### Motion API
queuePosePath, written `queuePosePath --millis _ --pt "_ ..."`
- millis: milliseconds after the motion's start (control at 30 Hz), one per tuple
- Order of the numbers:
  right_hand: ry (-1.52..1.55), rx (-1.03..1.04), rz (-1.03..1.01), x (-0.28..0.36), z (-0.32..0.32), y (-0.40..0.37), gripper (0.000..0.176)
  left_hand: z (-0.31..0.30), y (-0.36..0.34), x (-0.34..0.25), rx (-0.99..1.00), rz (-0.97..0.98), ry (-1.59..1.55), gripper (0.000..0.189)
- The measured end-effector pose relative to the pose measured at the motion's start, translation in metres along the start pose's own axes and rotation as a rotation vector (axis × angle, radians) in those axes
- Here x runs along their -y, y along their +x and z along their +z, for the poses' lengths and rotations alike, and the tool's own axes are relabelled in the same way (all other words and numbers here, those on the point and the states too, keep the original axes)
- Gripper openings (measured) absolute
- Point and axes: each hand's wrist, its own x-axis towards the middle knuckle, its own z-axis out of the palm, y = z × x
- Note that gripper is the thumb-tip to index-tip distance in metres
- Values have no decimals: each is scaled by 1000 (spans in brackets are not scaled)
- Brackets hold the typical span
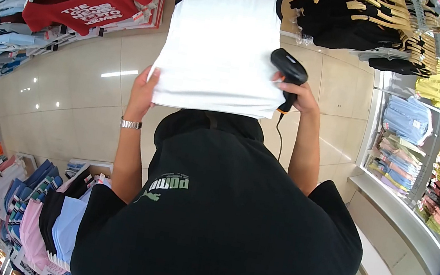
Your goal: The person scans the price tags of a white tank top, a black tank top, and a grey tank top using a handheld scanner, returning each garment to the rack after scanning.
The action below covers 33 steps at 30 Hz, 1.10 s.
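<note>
A white tank top point(222, 47) with black trim at the neck and armholes is spread out in front of my body. My left hand point(143, 89) has its fingers closed on the lower left edge of the top. At the lower right edge, my right hand point(303, 97) holds a black handheld scanner point(289, 68), and its thumb and fingers also pinch the fabric. A cable hangs down from the scanner's handle. The hem lies level, just above my waist.
Racks of hung clothes flank the tiled floor point(80, 82): a red shirt point(95, 2) at upper left, black garments point(347, 25) at upper right. Pink and blue clothes point(68, 223) hang at lower left. Shelves with folded clothes point(399, 158) stand at right.
</note>
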Motion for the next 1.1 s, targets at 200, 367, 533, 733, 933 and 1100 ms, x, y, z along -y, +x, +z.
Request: queuePosePath --millis 200,367,533,733,933,1100 --pt "-131 77 -1 5 20 6 51 14 3 12 54 -48 8 40" --pt "-228 54 25 -1 23 10 49 12 16 35 67 -40 41 35" --pt "-307 59 26 -11 33 19 43 1 54 61 -152 280 696 22" --pt "-400 97 61 -17 32 32 42 58 73 -77 -461 975 762 18" --pt "-552 78 98 -32 22 40 40 110 103 -197 -534 1313 826 29" --pt "-590 76 100 -31 24 33 45 127 126 -219 -483 1236 1048 28"
